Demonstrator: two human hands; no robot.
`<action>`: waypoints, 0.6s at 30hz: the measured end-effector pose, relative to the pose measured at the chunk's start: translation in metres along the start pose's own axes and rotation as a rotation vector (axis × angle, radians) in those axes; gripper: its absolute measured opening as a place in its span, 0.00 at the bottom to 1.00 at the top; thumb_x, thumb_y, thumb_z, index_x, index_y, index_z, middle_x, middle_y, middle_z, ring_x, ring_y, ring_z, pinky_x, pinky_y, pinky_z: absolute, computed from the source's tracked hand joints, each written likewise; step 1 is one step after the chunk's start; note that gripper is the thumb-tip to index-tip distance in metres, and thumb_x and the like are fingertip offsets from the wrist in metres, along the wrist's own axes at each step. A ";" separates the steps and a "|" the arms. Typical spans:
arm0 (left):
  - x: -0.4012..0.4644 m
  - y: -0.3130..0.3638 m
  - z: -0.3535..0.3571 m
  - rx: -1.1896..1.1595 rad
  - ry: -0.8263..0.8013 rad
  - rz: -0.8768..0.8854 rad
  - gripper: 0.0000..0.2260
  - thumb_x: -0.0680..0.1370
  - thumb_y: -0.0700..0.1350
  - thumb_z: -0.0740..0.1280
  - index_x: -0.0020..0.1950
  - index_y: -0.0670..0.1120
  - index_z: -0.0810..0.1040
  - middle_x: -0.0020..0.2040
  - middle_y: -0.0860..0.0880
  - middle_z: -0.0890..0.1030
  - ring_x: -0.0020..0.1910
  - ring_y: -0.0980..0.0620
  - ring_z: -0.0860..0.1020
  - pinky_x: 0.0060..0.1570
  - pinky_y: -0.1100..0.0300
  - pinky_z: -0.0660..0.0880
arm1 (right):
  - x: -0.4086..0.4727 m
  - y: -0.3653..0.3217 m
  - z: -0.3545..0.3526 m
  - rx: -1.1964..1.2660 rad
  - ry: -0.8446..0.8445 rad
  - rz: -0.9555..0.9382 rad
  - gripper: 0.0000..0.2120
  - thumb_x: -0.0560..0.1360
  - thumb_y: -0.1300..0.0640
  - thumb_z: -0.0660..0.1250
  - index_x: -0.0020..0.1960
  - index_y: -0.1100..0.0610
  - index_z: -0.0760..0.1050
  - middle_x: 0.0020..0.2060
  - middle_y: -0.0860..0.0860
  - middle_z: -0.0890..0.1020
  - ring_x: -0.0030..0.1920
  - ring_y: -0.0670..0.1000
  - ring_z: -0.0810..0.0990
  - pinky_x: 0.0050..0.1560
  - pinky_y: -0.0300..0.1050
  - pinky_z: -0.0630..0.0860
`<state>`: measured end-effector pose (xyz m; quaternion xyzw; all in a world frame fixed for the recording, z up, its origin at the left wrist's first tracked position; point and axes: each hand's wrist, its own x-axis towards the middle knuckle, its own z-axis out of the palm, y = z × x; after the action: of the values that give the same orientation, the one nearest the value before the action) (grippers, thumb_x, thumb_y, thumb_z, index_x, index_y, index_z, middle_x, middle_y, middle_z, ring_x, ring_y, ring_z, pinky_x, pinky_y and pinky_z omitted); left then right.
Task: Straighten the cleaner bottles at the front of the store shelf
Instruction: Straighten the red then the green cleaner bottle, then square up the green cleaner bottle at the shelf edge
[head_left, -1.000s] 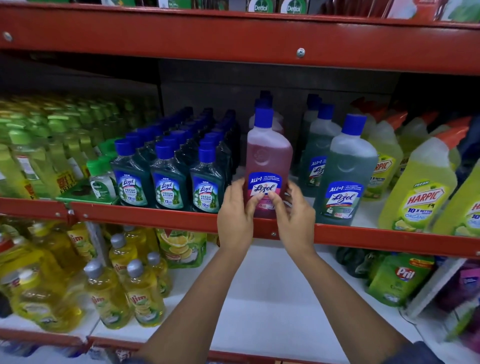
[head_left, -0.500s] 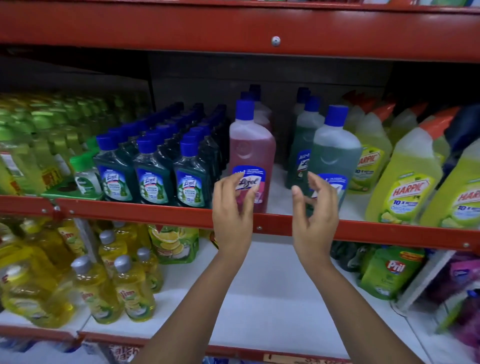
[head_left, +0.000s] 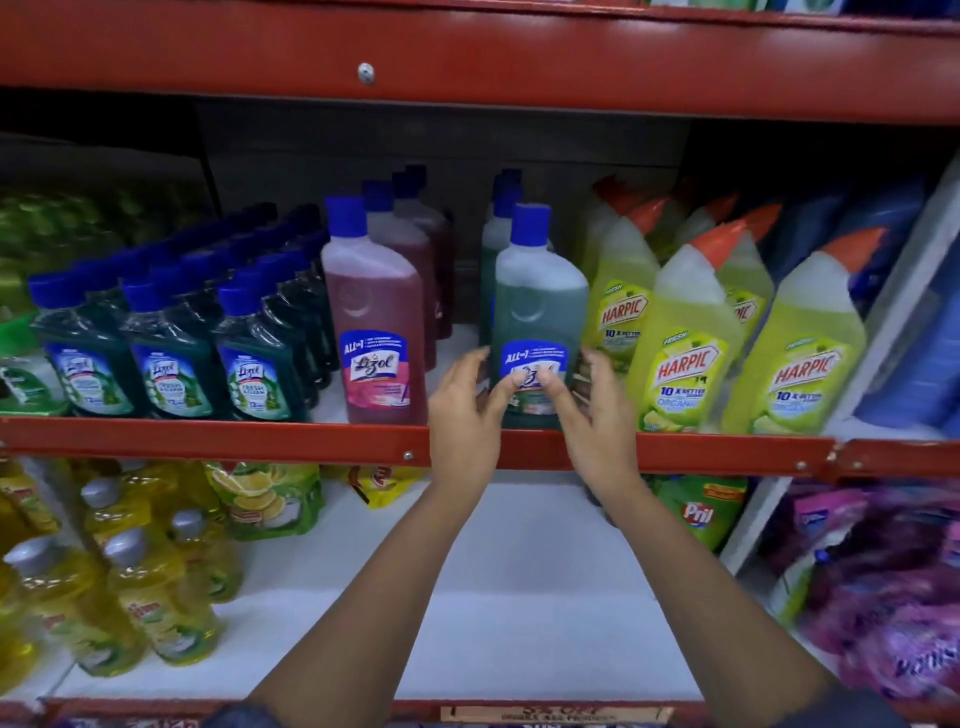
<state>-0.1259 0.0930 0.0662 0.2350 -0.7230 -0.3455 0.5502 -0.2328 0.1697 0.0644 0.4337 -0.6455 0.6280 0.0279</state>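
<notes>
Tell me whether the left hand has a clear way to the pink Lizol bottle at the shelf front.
Probably yes. The left hand is by the green Lizol bottle, and the pink Lizol bottle stands just to its left at the shelf edge, nothing between.

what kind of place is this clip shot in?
Most likely a retail store's cleaning-products aisle. Red metal shelving carries rows of identical branded stock: Lizol bottles, Harpic bottles, with yellow dish-liquid bottles below. Both hands, left and right, reach around the front green Lizol bottle.
</notes>
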 end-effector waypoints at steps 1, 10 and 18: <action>-0.001 0.000 0.002 -0.006 0.011 -0.006 0.17 0.76 0.48 0.70 0.62 0.43 0.76 0.57 0.47 0.81 0.54 0.58 0.79 0.55 0.63 0.77 | 0.000 0.001 -0.001 0.019 -0.023 0.007 0.28 0.73 0.37 0.66 0.64 0.54 0.70 0.58 0.52 0.82 0.59 0.52 0.81 0.58 0.58 0.79; -0.003 0.003 -0.001 0.050 0.047 -0.035 0.17 0.76 0.47 0.70 0.62 0.44 0.76 0.55 0.50 0.81 0.49 0.72 0.76 0.47 0.78 0.72 | 0.002 -0.004 -0.005 0.070 -0.113 0.002 0.19 0.75 0.52 0.70 0.63 0.52 0.70 0.51 0.41 0.81 0.48 0.32 0.81 0.48 0.34 0.79; -0.004 0.003 0.001 0.077 0.081 -0.037 0.19 0.75 0.49 0.71 0.62 0.42 0.76 0.56 0.47 0.82 0.51 0.60 0.78 0.44 0.81 0.70 | 0.003 -0.003 -0.006 0.042 -0.126 -0.009 0.21 0.76 0.52 0.69 0.66 0.55 0.69 0.55 0.51 0.83 0.52 0.45 0.83 0.52 0.48 0.82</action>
<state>-0.1253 0.0980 0.0658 0.2831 -0.7086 -0.3177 0.5629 -0.2359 0.1735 0.0696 0.4757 -0.6306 0.6129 -0.0190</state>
